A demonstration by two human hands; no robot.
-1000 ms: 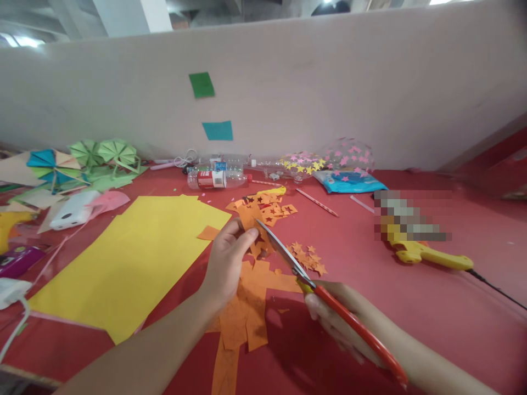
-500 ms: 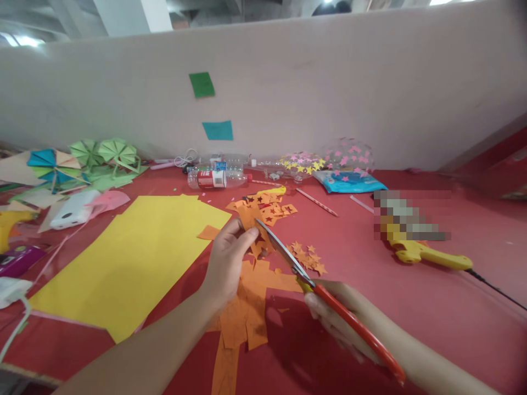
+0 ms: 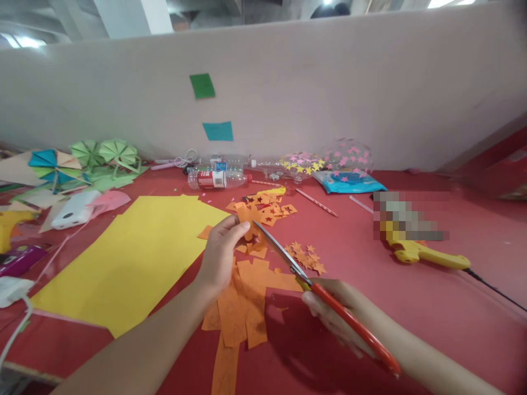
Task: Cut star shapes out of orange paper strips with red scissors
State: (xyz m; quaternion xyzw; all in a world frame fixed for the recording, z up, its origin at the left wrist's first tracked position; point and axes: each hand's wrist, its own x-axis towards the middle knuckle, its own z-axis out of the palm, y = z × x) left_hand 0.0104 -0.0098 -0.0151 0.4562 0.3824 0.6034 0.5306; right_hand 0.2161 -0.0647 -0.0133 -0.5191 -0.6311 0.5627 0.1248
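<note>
My left hand (image 3: 222,247) pinches a piece of orange paper (image 3: 248,213) between thumb and fingers. In my right hand (image 3: 337,307) are scissors (image 3: 284,252) with red handles, their blade tips at the paper's right edge. Beneath the hands lie several orange paper strips (image 3: 247,307) with faint drawn lines. Orange scraps with star-shaped holes (image 3: 269,208) are just behind the held paper. A small heap of cut orange stars (image 3: 307,257) sits right of the blades. How far the blades are apart is hard to see.
Yellow paper sheets (image 3: 127,258) lie on the left. Plastic bottles (image 3: 218,178), a blue packet (image 3: 349,182) and a striped straw (image 3: 316,202) are at the back. A yellow glue gun (image 3: 432,257) with a cord rests at right. Folded paper fans (image 3: 117,152) stand back left.
My left hand and the orange paper have shifted slightly left. The scissors have moved a little left with my right hand.
</note>
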